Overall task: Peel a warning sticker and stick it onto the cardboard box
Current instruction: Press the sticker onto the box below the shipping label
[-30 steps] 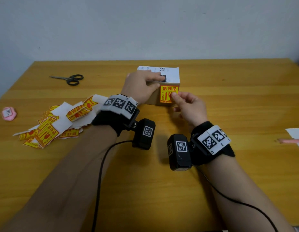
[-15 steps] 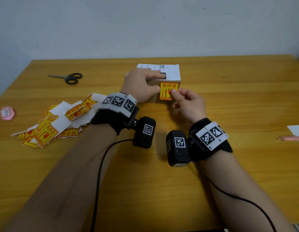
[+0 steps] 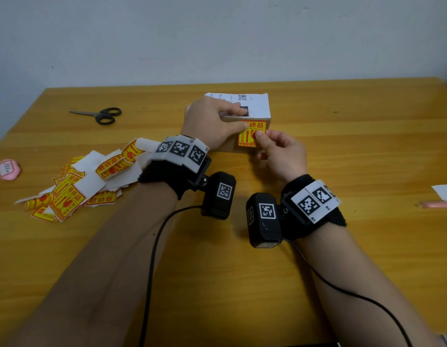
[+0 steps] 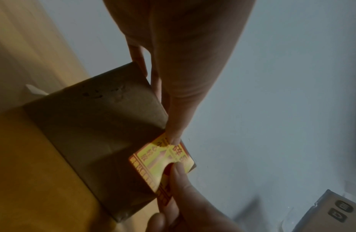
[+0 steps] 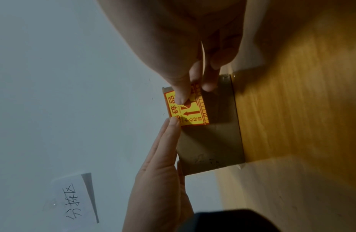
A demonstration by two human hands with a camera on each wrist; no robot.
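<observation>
While the warning sticker lies partly on the near face of the cardboard box, the right hand pinches its lower right corner and the left hand, fingers curled over the box, thumbs the upper left corner; smoothing should run outward from that anchored corner, avoiding creases.

The left hand covers the left part of the cardboard box, and its thumb hides the first character on the warning sticker. The right hand hides the sticker's lower right corner. Right of the box, a white sheet and a pink object are cut off by the head view's edge. The box label's print is too small to read.
</observation>
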